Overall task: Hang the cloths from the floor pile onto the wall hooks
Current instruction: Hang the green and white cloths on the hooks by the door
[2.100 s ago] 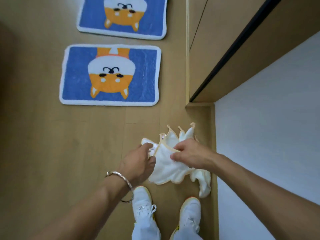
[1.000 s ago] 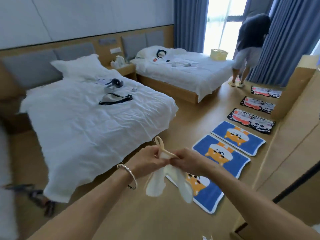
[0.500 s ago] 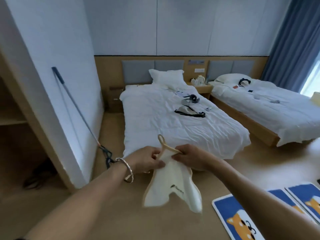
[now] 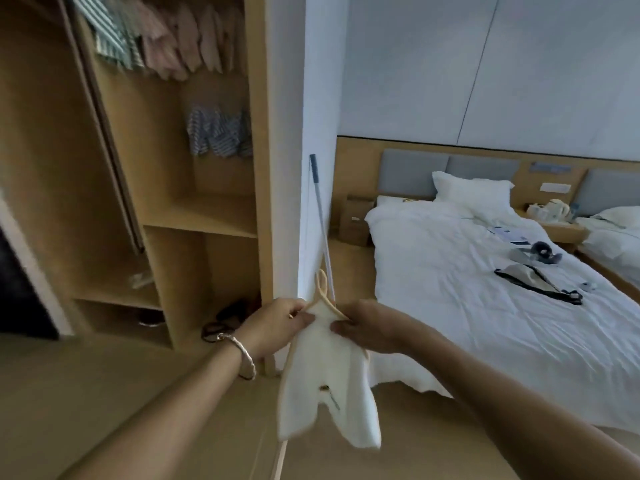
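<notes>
**A cream cloth (image 4: 325, 386) held aloft by the open wardrobe (image 4: 207, 216)**

The wooden wardrobe fills the left of the view. Pale and striped garments (image 4: 180, 39) hang along its top, and a bunch of striped blue cloths (image 4: 216, 133) hangs lower down in its back compartment. To the right lies a bed (image 4: 485, 323) under rumpled white sheets, with a pillow (image 4: 471, 190) at its head and dark straps (image 4: 536, 285) among the small items scattered over it. Between the two stands a white partition wall (image 4: 291, 150), with a thin grey pole (image 4: 320, 216) leaning against its end. In front of that wall the cream cloth, edged in tan, hangs in the air above the floor, held at its top by both hands. The left hand (image 4: 277, 323) pinches one side of the top edge between thumb and curled fingers. The right hand (image 4: 370, 327) pinches the other side likewise, the two close together. A tan hanging loop (image 4: 322, 285) stands up from the cloth just above the fingers. A silver bracelet (image 4: 242, 355) circles the left wrist.
</notes>
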The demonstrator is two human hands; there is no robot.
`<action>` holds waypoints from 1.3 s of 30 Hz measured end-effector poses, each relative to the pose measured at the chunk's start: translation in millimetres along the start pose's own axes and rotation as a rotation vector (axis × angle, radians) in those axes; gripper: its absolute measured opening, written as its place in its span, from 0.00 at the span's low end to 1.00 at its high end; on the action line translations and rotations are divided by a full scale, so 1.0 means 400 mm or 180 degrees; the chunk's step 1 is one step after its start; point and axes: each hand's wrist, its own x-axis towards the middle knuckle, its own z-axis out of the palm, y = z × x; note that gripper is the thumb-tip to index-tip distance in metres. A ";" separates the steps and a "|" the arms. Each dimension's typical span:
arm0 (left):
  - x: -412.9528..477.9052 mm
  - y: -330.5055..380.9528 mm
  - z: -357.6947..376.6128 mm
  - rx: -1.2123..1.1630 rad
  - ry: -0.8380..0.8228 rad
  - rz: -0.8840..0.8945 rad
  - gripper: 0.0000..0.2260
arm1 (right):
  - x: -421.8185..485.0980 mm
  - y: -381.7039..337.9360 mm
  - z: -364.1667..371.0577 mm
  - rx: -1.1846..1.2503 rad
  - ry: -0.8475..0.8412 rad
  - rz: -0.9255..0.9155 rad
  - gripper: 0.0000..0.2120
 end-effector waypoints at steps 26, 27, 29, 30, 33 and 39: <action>-0.104 -0.768 -0.810 0.0360 0.2408 -0.2083 0.14 | 1.079 -0.897 0.275 0.0419 -0.1221 -0.2371 0.15; -0.113 -0.790 -0.832 0.0414 0.2440 -0.2166 0.14 | 1.104 -0.930 0.288 0.0322 -0.1238 -0.2480 0.15; -0.136 -0.838 -0.883 0.0564 0.2640 -0.2301 0.13 | 1.151 -1.008 0.318 0.0189 -0.1269 -0.2716 0.15; -0.150 -0.862 -0.913 0.0591 0.2773 -0.2350 0.13 | 1.173 -1.051 0.332 0.0149 -0.1289 -0.2786 0.15; -0.200 -0.934 -1.011 0.0566 0.3044 -0.2392 0.13 | 1.238 -1.199 0.378 0.0144 -0.1415 -0.2872 0.17; -0.282 -1.102 -1.263 0.0718 0.3316 -0.2264 0.12 | 1.363 -1.516 0.441 -0.0024 -0.1228 -0.3276 0.17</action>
